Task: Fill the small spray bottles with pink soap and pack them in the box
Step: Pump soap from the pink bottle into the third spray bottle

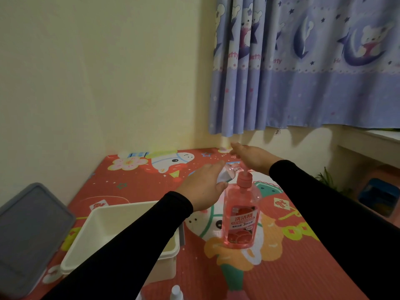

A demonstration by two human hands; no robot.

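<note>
Two hands meet over a tall pump bottle of pink soap (pixel 240 215) standing upright on a red cartoon-print play mat (pixel 303 267). The left hand (pixel 203 187) curls its fingers around a small clear spray bottle (pixel 229 171), tipping it on its side so its open end points toward the pink pump head (pixel 244 180). The right hand (pixel 253 159) lies flat, fingers straight and palm down, over the pump's top; whether it actually touches the pump cannot be told, since the hand hides it. Both arms wear long black sleeves (pixel 337 213). Just left of the soap bottle, under the left forearm, sits a cream plastic box (pixel 101 232), its inside showing only bare walls in the part that can be seen. A grey lid (pixel 28 230) lies tilted at the mat's left edge, beside the box. At the bottom edge of the frame, near the box's front corner, the white top of another small bottle (pixel 176 292) pokes into view. Behind the mat rise a pale yellow wall (pixel 97 72) and a lilac curtain (pixel 303 61) printed with bears, moons and stars.
</note>
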